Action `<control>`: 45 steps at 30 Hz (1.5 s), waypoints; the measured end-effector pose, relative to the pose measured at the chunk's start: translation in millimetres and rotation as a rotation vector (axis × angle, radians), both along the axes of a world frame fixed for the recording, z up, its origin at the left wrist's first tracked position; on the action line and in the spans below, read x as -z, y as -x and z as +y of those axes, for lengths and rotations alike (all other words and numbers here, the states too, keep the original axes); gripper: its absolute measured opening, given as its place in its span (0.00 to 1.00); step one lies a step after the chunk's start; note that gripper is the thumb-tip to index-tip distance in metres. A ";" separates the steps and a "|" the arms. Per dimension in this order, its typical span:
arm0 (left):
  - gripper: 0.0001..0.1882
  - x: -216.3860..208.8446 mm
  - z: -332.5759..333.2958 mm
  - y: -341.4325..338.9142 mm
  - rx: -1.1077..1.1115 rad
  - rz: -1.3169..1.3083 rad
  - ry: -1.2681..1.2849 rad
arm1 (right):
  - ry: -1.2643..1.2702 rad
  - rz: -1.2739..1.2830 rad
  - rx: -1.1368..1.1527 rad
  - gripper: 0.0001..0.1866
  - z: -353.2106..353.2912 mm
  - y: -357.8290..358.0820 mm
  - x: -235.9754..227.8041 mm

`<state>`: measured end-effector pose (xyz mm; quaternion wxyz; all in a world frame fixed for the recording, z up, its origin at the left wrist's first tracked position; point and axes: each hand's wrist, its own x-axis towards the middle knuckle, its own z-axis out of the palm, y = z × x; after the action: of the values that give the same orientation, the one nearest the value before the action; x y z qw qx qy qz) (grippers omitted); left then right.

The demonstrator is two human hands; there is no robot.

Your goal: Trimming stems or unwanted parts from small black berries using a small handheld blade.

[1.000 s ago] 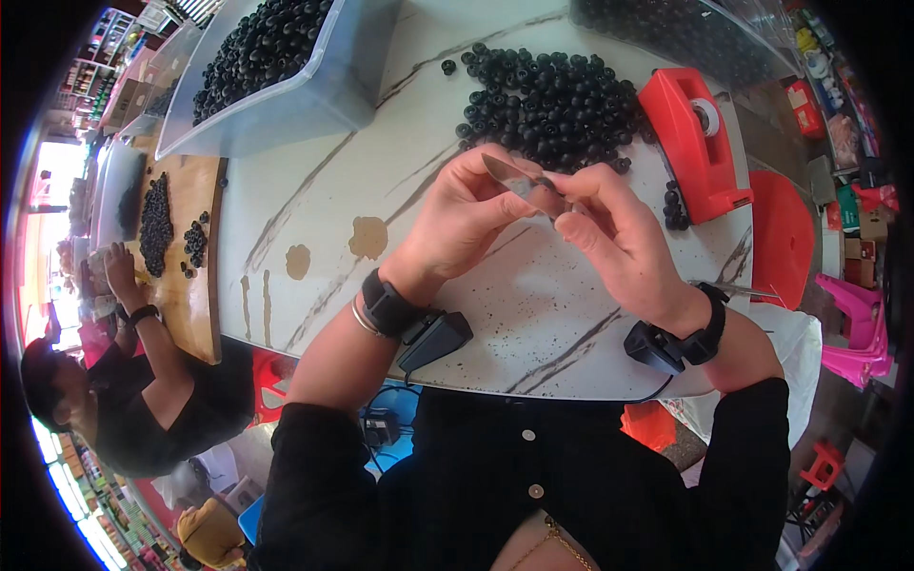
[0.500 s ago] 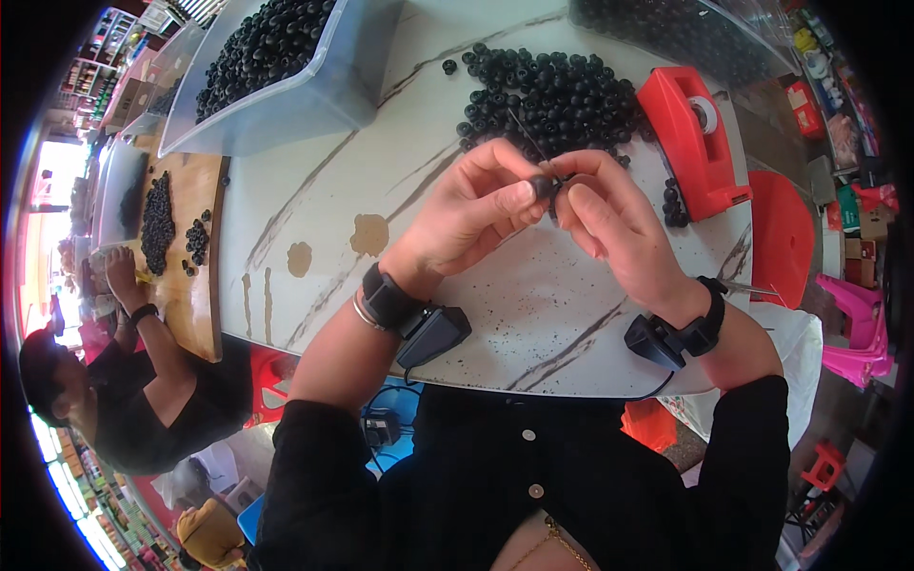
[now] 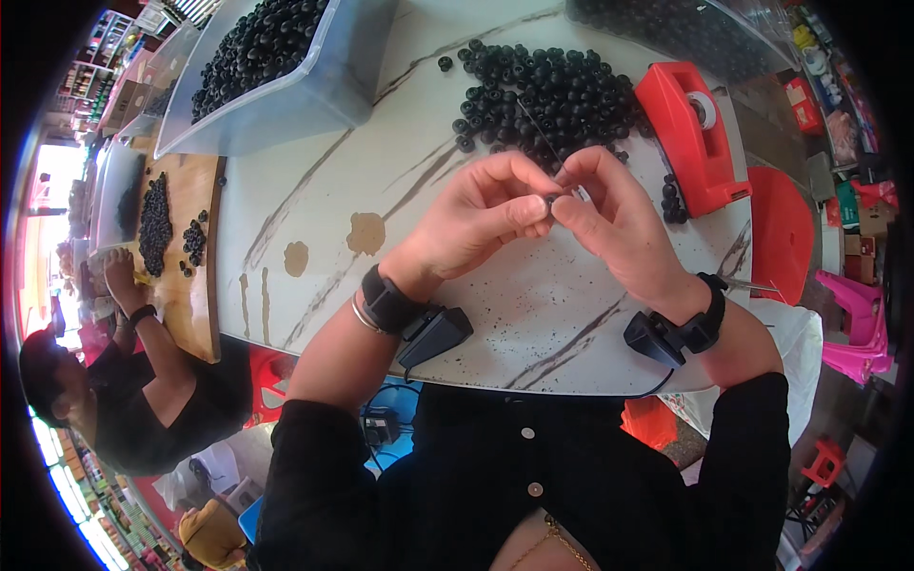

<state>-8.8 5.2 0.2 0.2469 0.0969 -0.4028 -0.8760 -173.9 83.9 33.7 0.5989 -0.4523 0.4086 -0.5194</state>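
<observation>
Over the table [image 3: 333, 190], left hand [image 3: 462, 224] pinches a dark ball [image 3: 550, 198]; right hand [image 3: 628, 238], a blade [image 3: 540, 131].

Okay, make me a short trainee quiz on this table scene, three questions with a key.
1. True or false: the red tape dispenser stands right of the loose pile of dark round pieces.
2. The upper-left plastic tub holds: A) tape rolls, B) dark round pieces, C) bracelets.
3. Fill in: a small dark piece shows between the left hand and the ____.

Key: 1 true; 2 B; 3 right hand.
</observation>
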 end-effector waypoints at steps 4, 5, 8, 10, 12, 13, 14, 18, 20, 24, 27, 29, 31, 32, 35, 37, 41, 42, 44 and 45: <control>0.07 -0.2 -1.1 -3.2 0.000 0.012 -0.051 | -0.017 -0.058 -0.003 0.11 -0.2 -3.3 -4.7; 0.07 0.1 -1.7 -3.7 0.012 0.025 -0.087 | -0.017 -0.058 -0.003 0.11 -0.3 -2.3 -3.7; 0.05 1.2 -2.2 -2.6 0.021 0.035 -0.129 | 0.033 0.108 -0.012 0.13 -1.0 0.7 1.7; 0.05 1.6 -3.4 -2.9 0.025 0.053 -0.133 | 0.058 0.109 0.010 0.13 -0.9 0.4 3.2; 0.05 1.7 -3.5 -3.4 0.029 0.069 -0.136 | 0.060 0.116 0.006 0.13 -1.4 0.0 3.1; 0.05 2.2 -3.5 -3.7 0.029 0.069 -0.139 | 0.062 0.123 0.000 0.13 -1.8 -0.5 3.2; 0.05 2.8 -3.4 -3.9 0.030 0.070 -0.143 | 0.062 0.123 0.000 0.13 -1.8 -1.2 2.2; 0.05 3.6 -3.4 -3.2 0.032 0.072 -0.145 | 0.072 0.087 -0.011 0.14 1.0 -0.4 0.7; 0.05 -1.2 -1.4 -2.9 0.011 0.101 -0.176 | 0.123 0.093 -0.036 0.15 1.7 -0.4 1.3; 0.06 6.4 -4.7 -4.1 0.027 0.150 -0.191 | 0.337 0.416 0.009 0.17 2.2 -4.3 -0.5; 0.10 4.2 -7.4 -7.0 0.040 0.085 -0.137 | 0.383 0.545 0.030 0.17 3.5 -2.0 -6.4; 0.09 4.9 -9.0 -7.9 0.046 0.050 -0.140 | 0.393 0.611 0.033 0.17 4.4 -1.6 -8.8; 0.09 5.5 -8.1 -6.6 0.038 0.068 -0.151 | 0.358 0.567 0.031 0.19 4.8 -3.0 -9.2; 0.08 5.9 -7.6 -5.9 0.029 0.086 -0.162 | 0.358 0.567 0.032 0.19 4.6 -2.9 -8.5; 0.08 1.0 -6.1 -4.2 0.005 0.093 -0.157 | 0.395 0.592 0.039 0.19 4.0 -3.0 -4.9; 0.08 3.2 -7.4 -5.2 0.036 0.130 -0.180 | 0.413 0.558 0.049 0.19 4.1 -3.6 -3.1; 0.10 5.2 -9.6 -7.2 0.080 0.164 -0.207 | 0.431 0.594 0.027 0.18 3.6 -2.1 -4.0; 0.10 6.1 -9.9 -7.4 0.080 0.163 -0.207 | 0.426 0.596 0.024 0.17 3.6 -2.2 -4.5; 0.08 7.7 -10.2 -6.9 0.077 0.150 -0.181 | 0.420 0.600 0.024 0.17 3.9 -1.9 -4.7; 0.08 7.7 -9.8 -6.8 0.077 0.150 -0.181 | 0.422 0.593 0.029 0.16 3.5 -1.6 -3.8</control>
<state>-2.0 -4.6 -7.6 0.2326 0.0374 -0.3060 -0.9224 -172.3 87.3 37.5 0.3405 -0.6910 0.4546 -0.4470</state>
